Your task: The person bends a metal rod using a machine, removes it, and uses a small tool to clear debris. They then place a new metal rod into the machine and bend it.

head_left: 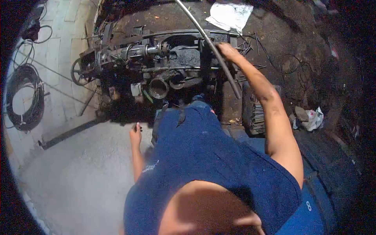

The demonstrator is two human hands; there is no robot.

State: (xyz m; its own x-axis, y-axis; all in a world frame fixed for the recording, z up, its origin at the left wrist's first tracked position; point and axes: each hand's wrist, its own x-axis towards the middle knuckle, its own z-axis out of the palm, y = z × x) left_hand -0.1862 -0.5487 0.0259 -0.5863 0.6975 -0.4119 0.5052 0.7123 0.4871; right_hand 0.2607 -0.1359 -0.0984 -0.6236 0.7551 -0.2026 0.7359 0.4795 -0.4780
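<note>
My right hand [227, 51] reaches forward over the right end of a dark, greasy lathe-like machine [184, 56]. Its fingers are bent in right beside a long metal rod [219, 58]; what they grip is hidden. The rod slants from the top of the view down to the right, passing in front of the machine. Low at my left side, my left hand [135, 134] hangs above the pale floor, fingers loosely curled and apart, with dark fingertips. Nothing shows in it.
A handwheel [80, 71] sits at the machine's left end. Round metal cups [158, 88] lie below its bed. Coiled black cable [24, 98] hangs at the left wall. White paper [230, 16] lies behind, thin rods [246, 49] at right, and a crumpled bag [314, 118] farther right.
</note>
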